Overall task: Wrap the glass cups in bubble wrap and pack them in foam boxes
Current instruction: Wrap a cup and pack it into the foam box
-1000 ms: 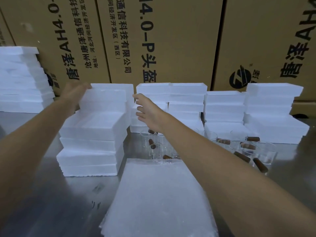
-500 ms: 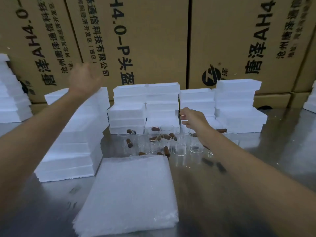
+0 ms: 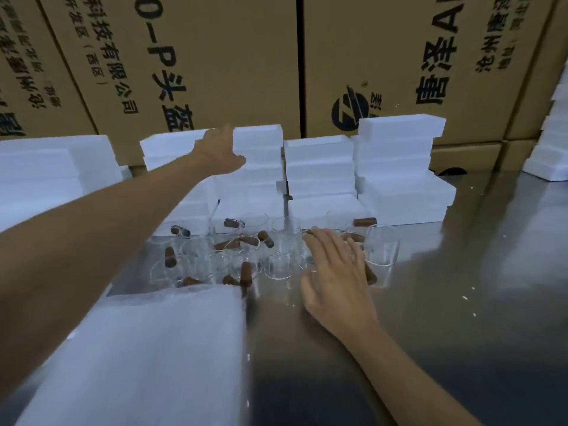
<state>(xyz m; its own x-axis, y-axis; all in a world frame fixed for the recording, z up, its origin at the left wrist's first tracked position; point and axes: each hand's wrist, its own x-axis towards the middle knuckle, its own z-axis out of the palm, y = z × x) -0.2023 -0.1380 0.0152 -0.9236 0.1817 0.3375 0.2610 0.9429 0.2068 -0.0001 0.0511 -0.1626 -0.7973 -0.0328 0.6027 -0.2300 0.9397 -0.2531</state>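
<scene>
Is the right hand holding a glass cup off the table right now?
No, the right hand hovers open over the glass cups, which all stand on the table.

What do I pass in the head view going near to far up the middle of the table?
Bubble wrap stack → glass cups with brown handles → white foam boxes → printed cardboard cartons at the back.

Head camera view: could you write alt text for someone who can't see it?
A person's right hand reaches, fingers spread, over clear glass cups on a metal table, while the left hand touches stacked foam boxes. Bubble wrap lies nearest the camera.
</scene>
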